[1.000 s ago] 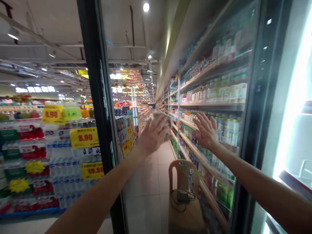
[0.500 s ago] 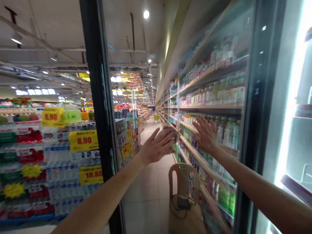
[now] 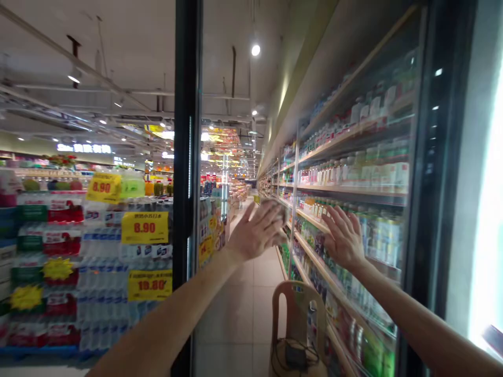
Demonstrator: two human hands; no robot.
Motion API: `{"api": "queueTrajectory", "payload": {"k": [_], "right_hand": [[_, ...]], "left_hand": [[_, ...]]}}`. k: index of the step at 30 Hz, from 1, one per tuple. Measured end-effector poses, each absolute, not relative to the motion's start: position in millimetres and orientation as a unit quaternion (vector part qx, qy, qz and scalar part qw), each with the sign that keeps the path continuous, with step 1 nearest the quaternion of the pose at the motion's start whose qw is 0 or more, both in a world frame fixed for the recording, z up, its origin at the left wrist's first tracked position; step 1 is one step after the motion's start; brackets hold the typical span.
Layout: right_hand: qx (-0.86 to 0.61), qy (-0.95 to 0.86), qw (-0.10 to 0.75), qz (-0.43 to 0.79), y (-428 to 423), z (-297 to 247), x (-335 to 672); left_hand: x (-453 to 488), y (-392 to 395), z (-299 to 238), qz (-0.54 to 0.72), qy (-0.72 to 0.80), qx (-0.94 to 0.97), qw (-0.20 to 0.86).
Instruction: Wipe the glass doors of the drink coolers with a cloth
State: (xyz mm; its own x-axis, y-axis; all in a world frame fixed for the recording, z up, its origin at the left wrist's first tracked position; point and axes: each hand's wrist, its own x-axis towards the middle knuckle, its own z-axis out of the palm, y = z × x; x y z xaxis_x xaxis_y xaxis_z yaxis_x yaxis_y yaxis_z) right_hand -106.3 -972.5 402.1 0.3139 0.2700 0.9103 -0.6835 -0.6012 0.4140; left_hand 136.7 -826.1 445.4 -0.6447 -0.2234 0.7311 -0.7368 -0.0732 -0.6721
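A glass door panel (image 3: pixel 231 324) with dark frames on both sides stands upright in front of me. My left hand (image 3: pixel 253 233) lies flat toward the glass, fingers stretched, over a crumpled greyish cloth (image 3: pixel 282 210). Most of that cloth is hidden behind the fingers and smeared by motion. To the right, my right hand (image 3: pixel 343 238) is open and holds nothing. Its palm faces the pane with the fingers up; whether it touches the glass I cannot tell.
Left of the dark door frame (image 3: pixel 187 173), packed bottles (image 3: pixel 104 290) are stacked under yellow price signs (image 3: pixel 144 228). Beyond the glass are a beige chair (image 3: pixel 298 298) with a black adapter and cable (image 3: pixel 295 357) on it, and long drink shelves (image 3: pixel 353 189). A bright light strip glows at right.
The view has shifted, so the door frame and shelves sit farther right and the chair lower. My left hand has moved a little closer to the left door frame; my right hand stays open.
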Motion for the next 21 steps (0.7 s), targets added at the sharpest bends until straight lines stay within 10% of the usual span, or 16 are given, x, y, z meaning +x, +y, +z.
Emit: {"api": "queueTrajectory", "payload": {"k": [4, 11, 16, 21], "right_hand": [[0.693, -0.144, 0.42, 0.568, -973.4, 401.6, -106.4], [0.681, -0.181, 0.419, 0.572, -977.3, 398.9, -105.8], [0.655, -0.21, 0.402, 0.604, -979.0, 396.3, -105.0], [0.656, -0.203, 0.404, 0.604, -979.7, 396.5, -105.6]], "left_hand": [[134.9, -826.5, 462.7, 0.621, -0.549, 0.46, 0.32], [108.2, -844.2, 440.7, 0.63, -0.679, 0.336, 0.17], [117.1, -835.9, 477.0, 0.61, -0.555, 0.461, 0.327], [106.5, -843.2, 456.7, 0.632, -0.667, 0.338, 0.202]]}}
